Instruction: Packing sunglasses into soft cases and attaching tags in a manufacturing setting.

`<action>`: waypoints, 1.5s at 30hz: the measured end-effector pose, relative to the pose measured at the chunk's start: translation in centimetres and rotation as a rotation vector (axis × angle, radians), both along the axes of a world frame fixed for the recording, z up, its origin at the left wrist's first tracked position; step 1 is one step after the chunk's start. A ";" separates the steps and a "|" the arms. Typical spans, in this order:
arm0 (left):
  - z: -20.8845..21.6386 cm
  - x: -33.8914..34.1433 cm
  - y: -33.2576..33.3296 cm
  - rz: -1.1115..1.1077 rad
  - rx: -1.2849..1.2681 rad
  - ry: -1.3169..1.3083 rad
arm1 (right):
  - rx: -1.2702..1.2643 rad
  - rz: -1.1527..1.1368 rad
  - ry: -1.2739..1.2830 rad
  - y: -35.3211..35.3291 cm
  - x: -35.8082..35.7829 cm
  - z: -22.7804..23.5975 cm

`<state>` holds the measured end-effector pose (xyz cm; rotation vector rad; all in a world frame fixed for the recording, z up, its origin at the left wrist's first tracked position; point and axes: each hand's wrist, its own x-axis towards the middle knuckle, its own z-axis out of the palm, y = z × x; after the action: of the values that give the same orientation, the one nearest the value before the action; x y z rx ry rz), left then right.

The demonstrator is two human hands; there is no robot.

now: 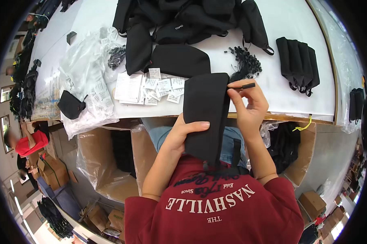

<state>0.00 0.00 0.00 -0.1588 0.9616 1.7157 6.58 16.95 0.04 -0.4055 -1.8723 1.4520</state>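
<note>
A flat black fabric pouch (201,103) is held up over the table's near edge. My left hand (187,132) grips its left side, the thumb lying across the front. At the pouch's upper right edge, my right hand (250,107) pinches a short, thin black piece (248,86) that looks like a zipper pull; its end sticks out to the right. Just beyond lies a tangled heap of small black cords with tabs (246,63). White printed labels (164,86) are scattered left of the pouch, near another black pouch (179,59) lying flat.
A large pile of black pouches (171,28) covers the table's far side. Several more stand stacked (299,63) at the right. Crumpled clear plastic bags (86,77) and a small black pouch (72,105) are at the left. Plastic-lined cardboard boxes (98,162) sit below the edge.
</note>
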 end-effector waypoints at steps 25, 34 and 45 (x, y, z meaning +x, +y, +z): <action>-1.9 -1.6 -2.6 0.023 0.146 -0.124 | -0.313 0.225 -0.233 -0.9 1.3 3.2; -0.9 -1.6 -1.3 0.041 -0.061 0.039 | 0.025 0.083 -0.063 -1.9 0.1 0.8; -1.9 -2.9 -1.2 0.320 0.060 -0.110 | -0.119 0.512 -0.174 -4.0 0.9 2.3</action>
<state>-2.93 -1.20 -1.94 -0.3806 0.8348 2.0030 7.43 12.94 2.38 -0.1079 -2.1365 1.9206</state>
